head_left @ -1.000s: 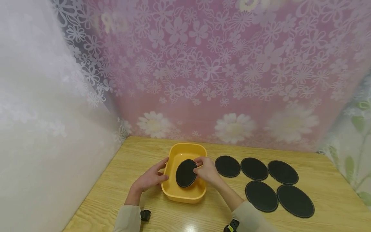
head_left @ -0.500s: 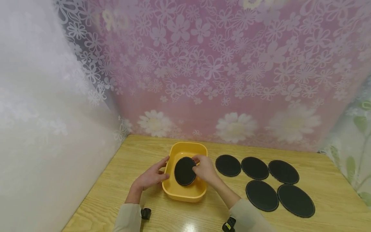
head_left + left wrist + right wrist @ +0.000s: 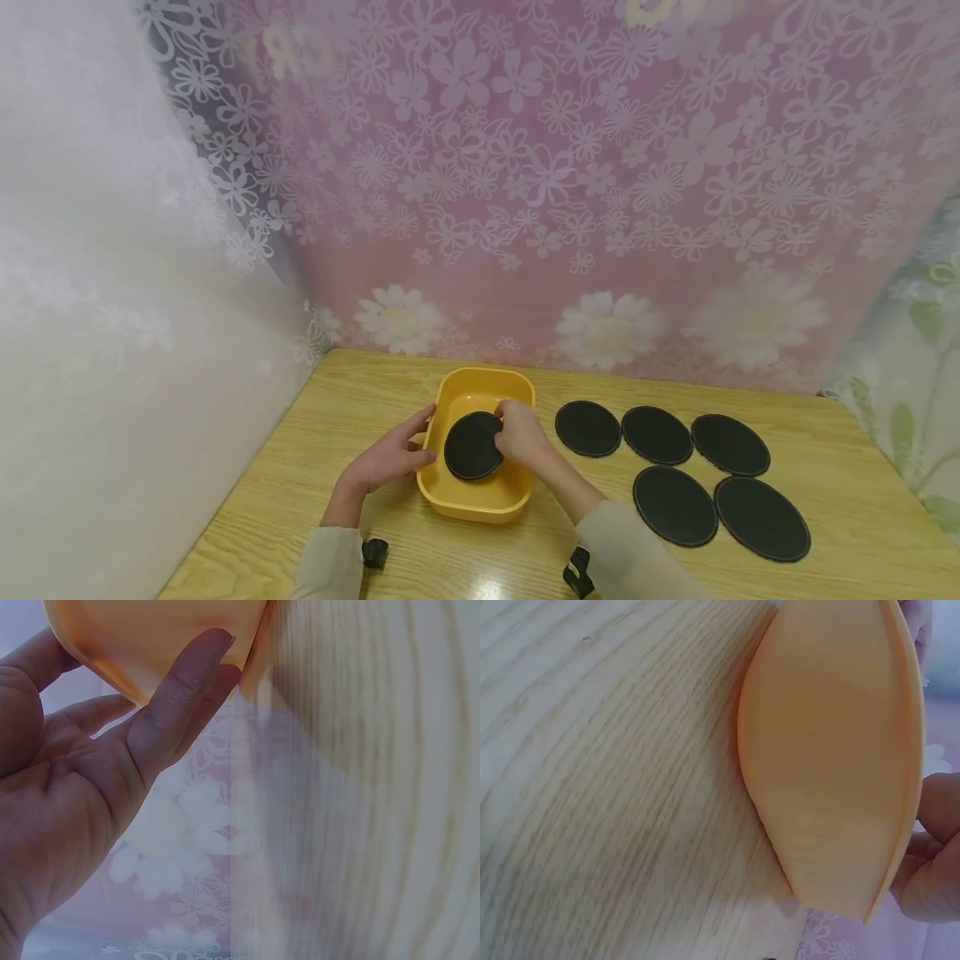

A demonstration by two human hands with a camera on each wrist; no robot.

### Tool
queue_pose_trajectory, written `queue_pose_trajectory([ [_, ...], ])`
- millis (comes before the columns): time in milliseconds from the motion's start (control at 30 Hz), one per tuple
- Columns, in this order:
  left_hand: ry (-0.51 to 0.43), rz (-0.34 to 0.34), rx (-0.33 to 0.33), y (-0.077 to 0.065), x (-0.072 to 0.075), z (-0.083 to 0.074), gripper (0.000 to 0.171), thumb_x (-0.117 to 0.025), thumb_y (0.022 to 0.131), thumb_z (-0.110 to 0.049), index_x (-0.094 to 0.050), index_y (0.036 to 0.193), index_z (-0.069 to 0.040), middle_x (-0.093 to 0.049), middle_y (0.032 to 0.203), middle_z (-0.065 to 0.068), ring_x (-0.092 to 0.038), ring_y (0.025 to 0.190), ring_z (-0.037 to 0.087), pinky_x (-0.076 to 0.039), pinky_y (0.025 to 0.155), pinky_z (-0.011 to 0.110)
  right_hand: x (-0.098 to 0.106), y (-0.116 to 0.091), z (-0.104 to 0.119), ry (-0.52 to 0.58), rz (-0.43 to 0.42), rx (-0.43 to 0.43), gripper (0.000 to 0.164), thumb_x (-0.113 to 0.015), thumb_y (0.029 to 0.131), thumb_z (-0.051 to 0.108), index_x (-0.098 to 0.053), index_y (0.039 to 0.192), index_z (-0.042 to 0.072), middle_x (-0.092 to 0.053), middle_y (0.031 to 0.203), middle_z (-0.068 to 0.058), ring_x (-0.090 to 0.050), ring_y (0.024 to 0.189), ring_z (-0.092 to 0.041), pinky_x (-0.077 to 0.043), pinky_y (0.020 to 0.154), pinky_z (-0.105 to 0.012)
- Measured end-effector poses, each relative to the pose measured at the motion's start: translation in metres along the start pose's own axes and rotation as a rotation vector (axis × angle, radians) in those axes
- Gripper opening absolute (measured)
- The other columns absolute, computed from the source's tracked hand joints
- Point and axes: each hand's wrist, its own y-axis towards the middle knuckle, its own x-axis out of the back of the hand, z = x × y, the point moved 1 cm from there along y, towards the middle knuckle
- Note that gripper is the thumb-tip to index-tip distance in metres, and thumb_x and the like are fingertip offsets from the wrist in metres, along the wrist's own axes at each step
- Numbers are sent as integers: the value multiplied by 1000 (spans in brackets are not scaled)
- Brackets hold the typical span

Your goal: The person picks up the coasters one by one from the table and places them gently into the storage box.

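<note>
Far left: pale floral cloth (image 3: 135, 375), meeting a pink floral backdrop (image 3: 525, 208) behind the wooden table (image 3: 408, 575). Your left cuff (image 3: 328, 567) comes next, with a small black wrist device (image 3: 377, 552) beside it; any marking on that is too small to make out. Your left hand (image 3: 386, 458) holds the left wall of the yellow tray (image 3: 474, 512), thumb over the rim, fingers fairly straight and spread against the outside. Within the tray lies the black disc (image 3: 471, 447), near its middle; cannot tell whether it sits fully on the bottom. Your right hand (image 3: 522, 435) reaches in over the right rim, fingers bent, pinching that disc by its right edge; the fingertips are partly hidden. The right wrist unit (image 3: 577, 573) carries a yellow patch, its detail unreadable. Further right, five more black discs (image 3: 588, 429) lie flat on the table, three in the far row, two in the near, edge to edge or nearly so, with pale stitch-like lines along their rims.
</note>
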Motion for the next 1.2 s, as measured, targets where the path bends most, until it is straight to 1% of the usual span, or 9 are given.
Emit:
queue_pose_trajectory([
  [67, -6, -3, 6, 1, 0, 0, 80, -62, 97, -13, -15, 161, -16, -25, 158, 26, -53, 125, 39, -55, 82, 41, -2, 3, 0, -34, 10, -13, 33, -62, 77, -14, -67, 110, -8, -67, 108, -21, -62, 91, -26, -53, 71, -34],
  [167, -14, -5, 10, 1, -1, 0, 80, -63, 97, -13, -15, 161, -16, -25, 158, 25, -53, 126, 40, -56, 83, 43, -5, 5, 1, -67, 26, -23, 29, -62, 75, -15, -67, 103, -7, -67, 97, -17, -58, 80, -23, -51, 66, -32],
  [300, -14, -2, 6, 1, -1, 0, 80, -63, 97, -13, -15, 161, -15, -25, 158, 25, -52, 126, 42, -56, 83, 44, -6, 5, 3, -87, 31, -8, 21, -63, 75, -15, -65, 95, -7, -63, 83, -14, -53, 70, -21, -46, 60, -31],
  [433, -10, -1, 4, 1, 0, 0, 81, -63, 97, -13, -14, 161, -14, -25, 158, 25, -52, 127, 42, -56, 83, 44, -8, 5, 4, -104, 37, -12, 15, -62, 78, -14, -64, 91, -6, -61, 79, -14, -51, 66, -20, -42, 58, -30],
  [567, -8, 1, 1, 0, 0, 0, 81, -63, 97, -14, -14, 161, -14, -28, 157, 26, -55, 124, 39, -56, 83, 44, -8, 6, 5, -112, 46, -40, 11, -62, 81, -12, -62, 87, -3, -58, 76, -12, -51, 64, -21, -41, 56, -30],
  [733, -7, 12, -11, -1, 1, -2, 81, -62, 97, -15, -13, 161, -13, -28, 155, 30, -57, 119, 37, -56, 82, 42, -10, 8, 5, -110, 45, -61, 12, -64, 81, -11, -58, 84, 0, -55, 73, -9, -50, 62, -20, -40, 54, -30],
  [1067, -1, 3, -12, -2, 0, -2, 80, -62, 97, -14, -13, 161, -14, -29, 154, 30, -57, 120, 39, -56, 78, 39, -11, 8, 5, -115, 69, -62, 8, -61, 85, -8, -58, 90, -2, -52, 74, -10, -49, 62, -21, -40, 55, -31],
  [1200, -2, -3, -8, -1, 0, -2, 80, -62, 97, -13, -14, 161, -15, -28, 155, 28, -55, 123, 39, -56, 81, 41, -12, 8, 6, -122, 86, -61, 9, -59, 84, -9, -57, 85, 0, -47, 69, -8, -43, 57, -19, -37, 52, -30],
])
